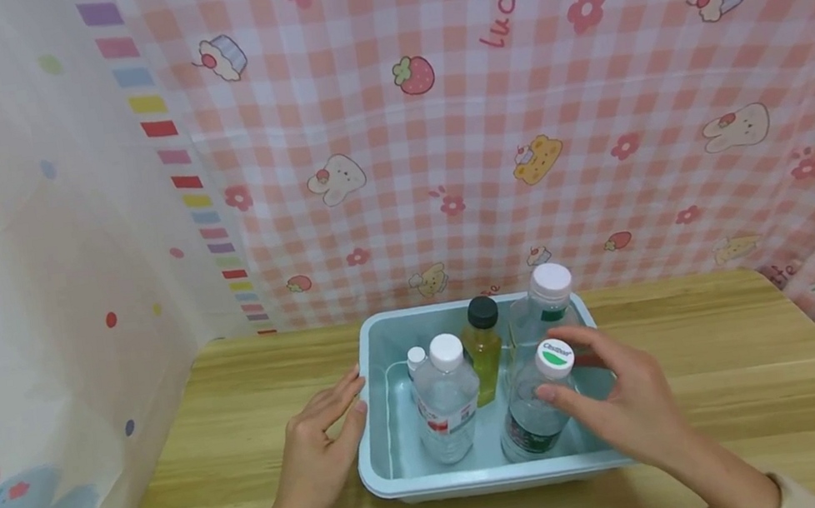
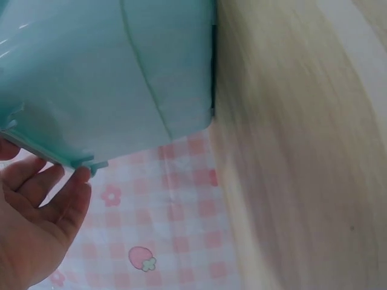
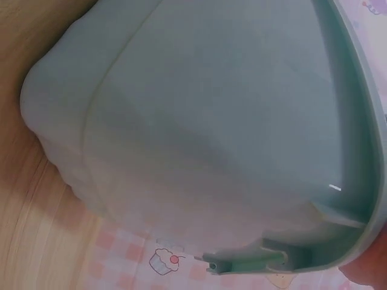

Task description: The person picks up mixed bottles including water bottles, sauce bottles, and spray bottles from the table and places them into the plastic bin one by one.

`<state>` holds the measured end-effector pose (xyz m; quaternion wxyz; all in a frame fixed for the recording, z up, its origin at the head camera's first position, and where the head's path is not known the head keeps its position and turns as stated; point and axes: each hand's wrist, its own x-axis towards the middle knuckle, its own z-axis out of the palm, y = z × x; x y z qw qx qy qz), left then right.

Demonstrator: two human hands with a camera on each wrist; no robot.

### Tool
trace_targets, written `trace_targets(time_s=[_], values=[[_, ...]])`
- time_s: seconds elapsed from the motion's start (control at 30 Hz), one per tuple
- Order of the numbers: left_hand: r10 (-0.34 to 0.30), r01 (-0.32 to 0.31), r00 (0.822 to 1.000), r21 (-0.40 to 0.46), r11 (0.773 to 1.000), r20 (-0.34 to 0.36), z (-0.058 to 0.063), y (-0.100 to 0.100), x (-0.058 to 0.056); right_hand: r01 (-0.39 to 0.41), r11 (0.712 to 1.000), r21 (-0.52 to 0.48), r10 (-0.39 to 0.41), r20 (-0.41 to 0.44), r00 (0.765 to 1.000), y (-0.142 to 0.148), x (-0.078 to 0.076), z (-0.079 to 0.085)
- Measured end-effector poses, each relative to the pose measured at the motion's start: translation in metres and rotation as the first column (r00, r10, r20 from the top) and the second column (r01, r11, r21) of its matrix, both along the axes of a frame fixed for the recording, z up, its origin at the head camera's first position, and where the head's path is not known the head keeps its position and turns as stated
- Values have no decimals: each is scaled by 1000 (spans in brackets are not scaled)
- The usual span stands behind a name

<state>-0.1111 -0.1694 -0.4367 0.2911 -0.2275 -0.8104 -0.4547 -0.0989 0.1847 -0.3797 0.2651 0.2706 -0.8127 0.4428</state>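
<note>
A light blue plastic bin (image 1: 404,486) stands on the table with several bottles upright in it. My right hand (image 1: 623,397) reaches over its right side, fingers and thumb curled round the neck of a clear plastic bottle (image 1: 534,407) with a white, green-marked cap. My left hand (image 1: 323,440) rests its fingertips against the bin's left rim; the left wrist view shows these fingers (image 2: 77,196) at the rim's outer edge. Only the bin's outer wall (image 3: 211,121) and a bit of hand appear in the right wrist view.
Beside the held bottle are another clear bottle (image 1: 448,409), a dark-capped bottle of yellow-green liquid (image 1: 484,354), a larger white-capped bottle (image 1: 535,315) and a small white-capped one (image 1: 416,359). A pink checked cloth (image 1: 379,140) hangs behind the wooden table (image 1: 231,425).
</note>
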Motion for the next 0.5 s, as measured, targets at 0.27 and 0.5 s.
trace_targets(time_s=[0.27,0.5], values=[[46,-35,993,-104,994,110,8,-4,5,-2,996,-84,1,-18,1000,17,1,2],[70,-49,992,-197,979,104,13,-17,10,148,989,-9,-148,-5,989,45,-3,-5]])
